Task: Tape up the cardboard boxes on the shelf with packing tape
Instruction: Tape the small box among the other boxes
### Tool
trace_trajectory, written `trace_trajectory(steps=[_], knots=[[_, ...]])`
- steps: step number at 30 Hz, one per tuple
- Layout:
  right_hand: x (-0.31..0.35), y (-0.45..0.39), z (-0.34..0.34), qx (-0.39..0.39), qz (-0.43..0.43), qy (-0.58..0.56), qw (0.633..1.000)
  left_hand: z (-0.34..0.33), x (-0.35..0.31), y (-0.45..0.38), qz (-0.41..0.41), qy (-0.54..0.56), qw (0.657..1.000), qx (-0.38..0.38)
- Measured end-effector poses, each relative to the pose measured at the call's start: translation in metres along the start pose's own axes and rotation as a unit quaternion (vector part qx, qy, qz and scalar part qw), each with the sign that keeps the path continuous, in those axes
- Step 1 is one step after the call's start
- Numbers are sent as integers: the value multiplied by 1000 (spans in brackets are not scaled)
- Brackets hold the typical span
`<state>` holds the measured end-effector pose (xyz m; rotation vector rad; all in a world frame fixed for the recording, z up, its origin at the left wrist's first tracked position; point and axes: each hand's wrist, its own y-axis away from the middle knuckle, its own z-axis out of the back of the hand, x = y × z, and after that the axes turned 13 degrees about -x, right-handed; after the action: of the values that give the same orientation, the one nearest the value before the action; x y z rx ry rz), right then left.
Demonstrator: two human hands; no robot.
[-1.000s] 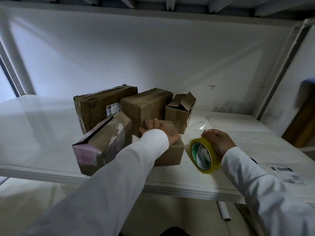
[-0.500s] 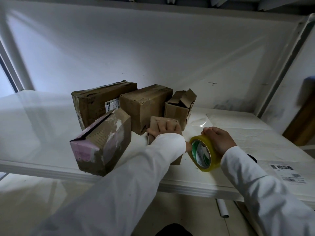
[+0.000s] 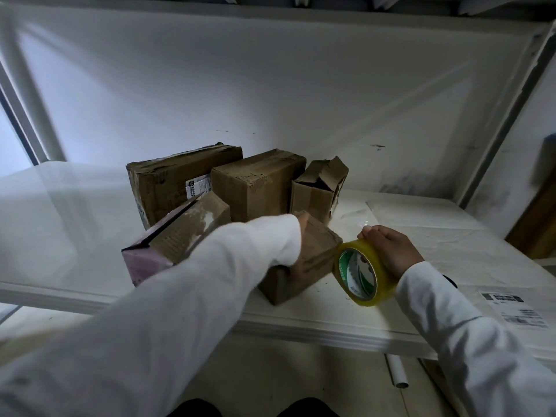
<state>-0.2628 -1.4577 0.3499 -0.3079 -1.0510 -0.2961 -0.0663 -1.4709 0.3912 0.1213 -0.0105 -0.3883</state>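
Our left hand (image 3: 298, 266) grips the small box (image 3: 313, 257) at the shelf (image 3: 301, 326) front, at 9 o'clock of the tape roll (image 3: 362, 273) our right hand (image 3: 388, 251) grasps. We should steady the box and pull tape flat over its seam. Our sleeve hides most left fingers; the tape's free end is indistinct.

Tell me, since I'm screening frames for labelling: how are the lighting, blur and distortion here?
Head view: dim overall, with the cardboard boxes in shadow; glare on the white shelf beside the tape roll; the left sleeve is soft with motion blur; wide-angle distortion bows the shelf frame at the edges.
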Motion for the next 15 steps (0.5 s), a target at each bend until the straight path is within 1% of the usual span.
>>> trace_trajectory(steps=[1, 2, 3, 4, 5, 6, 7, 8, 9, 12, 14, 15], knots=[[0, -1, 1, 5, -1, 0, 1000, 8, 7, 4, -23, -18, 1000, 8], [0, -1, 1, 10, -3, 1, 1000, 15, 13, 7, -29, -36, 999, 16], [1, -2, 0, 15, -5, 4, 1000, 18, 17, 8, -15, -47, 998, 23], [3, -3, -1, 19, -7, 9, 1000, 19, 20, 8, 12, -52, 998, 27], [5, -4, -3, 22, -9, 16, 1000, 16, 22, 7, 54, -33, 998, 26], [8, -4, -4, 25, -11, 23, 999, 11, 22, 4, 95, 5, 995, 17], [10, -4, -5, 29, -14, 27, 999, 5, 21, -2, 114, 47, 992, 5], [11, -4, -5, 34, -17, 26, 999, 1, 18, -6, 113, 69, 991, -4], [11, -3, -4, 39, -22, 24, 999, -3, 17, -11, 105, 66, 992, -9], [7, -1, 3, 45, -29, 7, 999, -7, 17, -17, 48, 63, 997, -8], [3, -2, 8, 40, -34, -6, 999, -17, 18, -23, 43, 90, 995, -4], [2, -3, 10, 35, -37, -6, 999, -20, 18, -22, 46, 92, 995, -17]])
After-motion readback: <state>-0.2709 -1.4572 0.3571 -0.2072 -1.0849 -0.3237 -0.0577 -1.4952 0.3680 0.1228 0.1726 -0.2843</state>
